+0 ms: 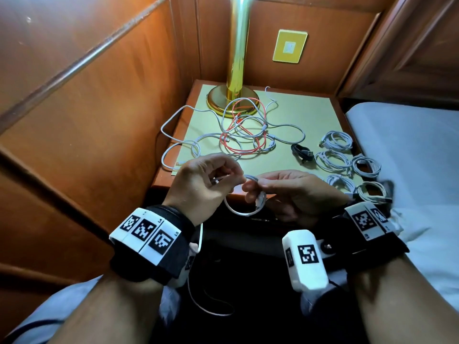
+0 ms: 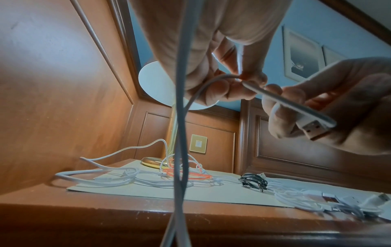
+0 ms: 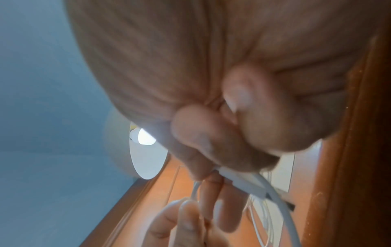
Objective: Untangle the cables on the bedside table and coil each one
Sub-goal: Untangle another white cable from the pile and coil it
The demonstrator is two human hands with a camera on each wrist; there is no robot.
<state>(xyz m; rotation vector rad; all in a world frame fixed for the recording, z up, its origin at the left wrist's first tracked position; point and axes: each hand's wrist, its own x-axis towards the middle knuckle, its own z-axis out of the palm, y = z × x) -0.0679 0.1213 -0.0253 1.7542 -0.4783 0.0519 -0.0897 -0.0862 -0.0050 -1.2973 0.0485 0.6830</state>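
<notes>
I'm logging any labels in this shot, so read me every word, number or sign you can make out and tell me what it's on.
No word or brand can be read anywhere.
Left wristband: black-and-white square code markers with tiny characters beside them, too small to read.
Right wristband: the same kind of code markers, small print unreadable.
White camera housing: one code marker, no text.
Yellow wall plate: no lettering visible.
Framed picture: blurred, nothing legible.

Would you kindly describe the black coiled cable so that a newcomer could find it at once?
Start at the brass lamp on the bedside table. The cable tangle lies before its base, with coiled cables to the right. The black coiled cable lies between them, the only dark one.
</notes>
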